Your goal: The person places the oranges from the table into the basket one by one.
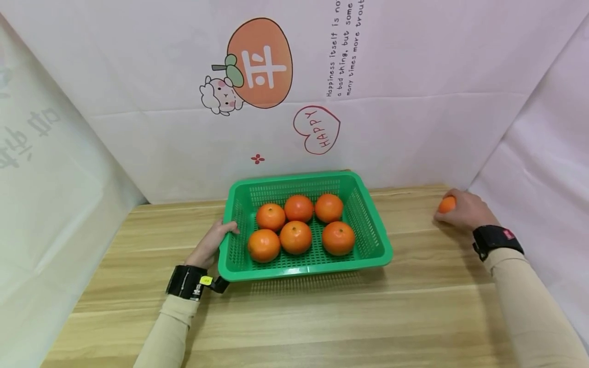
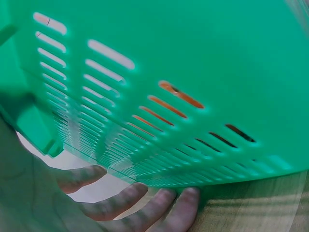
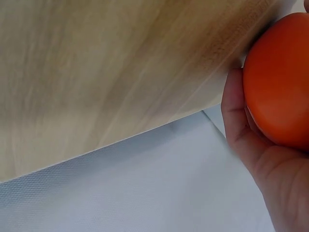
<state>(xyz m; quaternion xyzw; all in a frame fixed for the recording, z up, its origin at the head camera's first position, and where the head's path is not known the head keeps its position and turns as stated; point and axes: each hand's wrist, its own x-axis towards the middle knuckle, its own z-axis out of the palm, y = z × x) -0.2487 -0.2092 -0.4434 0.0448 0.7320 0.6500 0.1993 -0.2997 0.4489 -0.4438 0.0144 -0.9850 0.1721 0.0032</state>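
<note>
My left hand [image 1: 213, 242] grips the left side of a green plastic basket [image 1: 303, 270]. Its thumb lies over the rim, and its fingers [image 2: 157, 208] are against the outside of the slotted wall in the left wrist view. Several oranges [image 1: 296, 237] lie on the basket floor in two rough rows. Far to the right, near the table's back right corner, my right hand [image 1: 470, 210] holds another orange [image 3: 280, 82]. In the right wrist view the fingers curve around that fruit, close to the table surface; the far side of the grip is cut off.
The wooden table [image 1: 322, 327] meets a white printed cloth [image 1: 405, 128] along its back edge. More white cloth [image 1: 543, 168] hangs at the right side, just past my right hand, and at the left [image 1: 50, 214].
</note>
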